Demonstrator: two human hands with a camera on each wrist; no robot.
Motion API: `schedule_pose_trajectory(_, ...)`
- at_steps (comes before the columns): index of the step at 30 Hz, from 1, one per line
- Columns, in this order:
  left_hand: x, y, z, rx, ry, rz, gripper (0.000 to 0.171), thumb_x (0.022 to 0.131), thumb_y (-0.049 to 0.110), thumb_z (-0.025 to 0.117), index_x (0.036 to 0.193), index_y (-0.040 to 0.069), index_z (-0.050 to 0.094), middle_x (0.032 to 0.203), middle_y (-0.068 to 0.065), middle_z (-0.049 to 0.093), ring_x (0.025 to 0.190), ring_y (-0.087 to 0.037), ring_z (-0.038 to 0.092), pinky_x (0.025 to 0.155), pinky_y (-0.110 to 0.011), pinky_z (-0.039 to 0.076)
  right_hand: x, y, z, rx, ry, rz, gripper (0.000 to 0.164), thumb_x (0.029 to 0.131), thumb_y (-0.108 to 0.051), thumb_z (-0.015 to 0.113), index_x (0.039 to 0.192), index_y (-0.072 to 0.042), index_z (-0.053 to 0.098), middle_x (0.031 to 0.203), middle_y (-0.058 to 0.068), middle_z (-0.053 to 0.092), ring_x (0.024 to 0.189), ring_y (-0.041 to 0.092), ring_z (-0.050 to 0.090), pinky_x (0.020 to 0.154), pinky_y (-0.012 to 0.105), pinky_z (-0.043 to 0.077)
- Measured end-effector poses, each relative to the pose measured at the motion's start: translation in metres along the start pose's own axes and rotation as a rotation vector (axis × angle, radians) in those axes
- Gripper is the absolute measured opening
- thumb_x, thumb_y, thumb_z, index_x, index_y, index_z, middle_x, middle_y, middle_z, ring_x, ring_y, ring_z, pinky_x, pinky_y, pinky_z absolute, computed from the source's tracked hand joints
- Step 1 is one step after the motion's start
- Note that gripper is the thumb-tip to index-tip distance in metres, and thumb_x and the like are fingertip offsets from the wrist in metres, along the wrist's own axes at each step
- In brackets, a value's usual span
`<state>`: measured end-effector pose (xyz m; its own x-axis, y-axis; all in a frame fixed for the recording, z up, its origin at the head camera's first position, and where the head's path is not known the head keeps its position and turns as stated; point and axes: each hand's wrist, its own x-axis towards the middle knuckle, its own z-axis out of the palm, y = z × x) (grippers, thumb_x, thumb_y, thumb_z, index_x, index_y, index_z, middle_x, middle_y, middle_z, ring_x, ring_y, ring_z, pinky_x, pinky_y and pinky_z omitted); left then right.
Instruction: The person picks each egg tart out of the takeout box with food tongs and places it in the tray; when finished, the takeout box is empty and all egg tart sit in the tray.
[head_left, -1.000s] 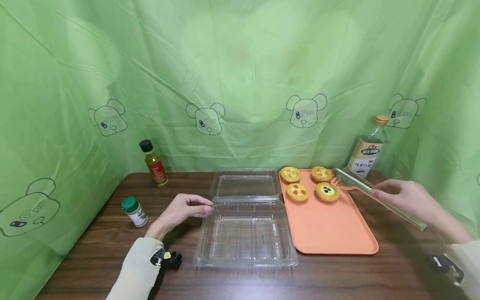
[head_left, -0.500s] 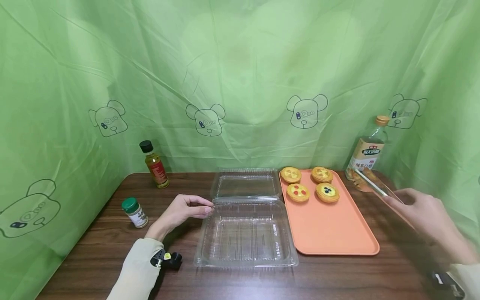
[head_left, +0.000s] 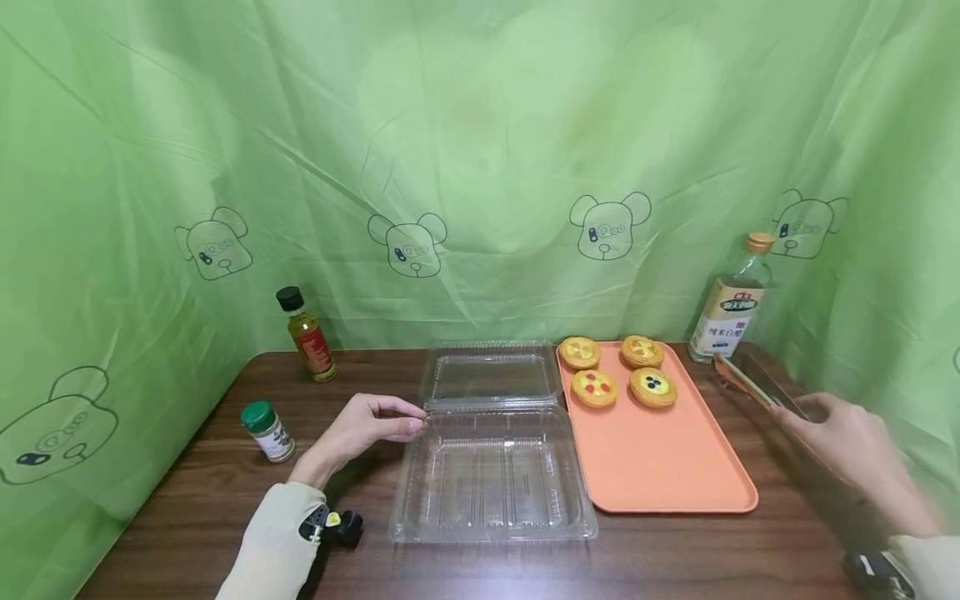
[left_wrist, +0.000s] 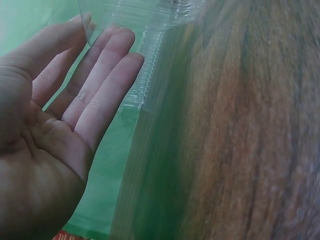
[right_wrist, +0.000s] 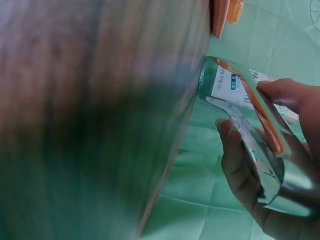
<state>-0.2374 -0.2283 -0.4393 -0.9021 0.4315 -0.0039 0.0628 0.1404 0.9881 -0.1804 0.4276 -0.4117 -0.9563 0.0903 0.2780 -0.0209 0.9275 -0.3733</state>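
My left hand (head_left: 363, 429) pinches the left edge of a clear plastic clamshell container (head_left: 495, 533), near its hinge, between thumb and finger. The other fingers stretch out loosely in the left wrist view. The container stands open, its lid (head_left: 491, 373) lying back. Beyond the orange tray's right edge, my right hand (head_left: 847, 433) holds metal tongs (right_wrist: 297, 182) slanting toward the back. Their two arms stand apart with nothing between them. Several egg tarts sit at the tray's back, including one with dark berries (head_left: 652, 387) and one with red pieces (head_left: 595, 389).
The orange tray (head_left: 667, 471) lies right of the container. A vinegar bottle (head_left: 727, 321) stands behind the tongs. At the left are an oil bottle (head_left: 312, 346) and a green-capped spice jar (head_left: 268, 432). A green curtain (head_left: 480, 167) encloses the brown table (head_left: 660, 558).
My right hand has carried the tongs away from the berry tart, right and toward me, off the tray. The left hand keeps its place on the container; the tarts have not moved.
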Motion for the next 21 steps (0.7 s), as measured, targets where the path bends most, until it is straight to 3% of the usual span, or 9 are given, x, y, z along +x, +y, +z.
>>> schedule_pose_trajectory(13, 0.0044, -0.0011, 0.0023, 0.001, -0.009, 0.007, 0.029, 0.085, 0.017, 0.076, 0.109, 0.0, 0.071, 0.106, -0.018, 0.07, 0.096, -0.033, 0.068, 0.083, -0.043, 0.057, -0.001, 0.001, -0.0008, 0.002, -0.041, 0.035, 0.065, 0.09, -0.054, 0.062, 0.116, 0.006, 0.059, 0.109, 0.036, 0.06, 0.093, 0.058, 0.054, 0.063, 0.06, 0.047)
schedule_pose_trajectory(21, 0.0023, -0.0051, -0.001, 0.016, -0.003, 0.006, 0.029, 0.086, 0.016, 0.075, 0.109, -0.001, 0.071, 0.106, -0.019, 0.07, 0.096, -0.033, 0.068, 0.083, -0.043, 0.057, 0.0005, 0.0003, 0.0046, 0.012, -0.124, 0.029, 0.068, 0.09, -0.055, 0.062, 0.115, 0.009, 0.058, 0.104, 0.033, 0.063, 0.092, 0.056, 0.057, 0.062, 0.059, 0.049)
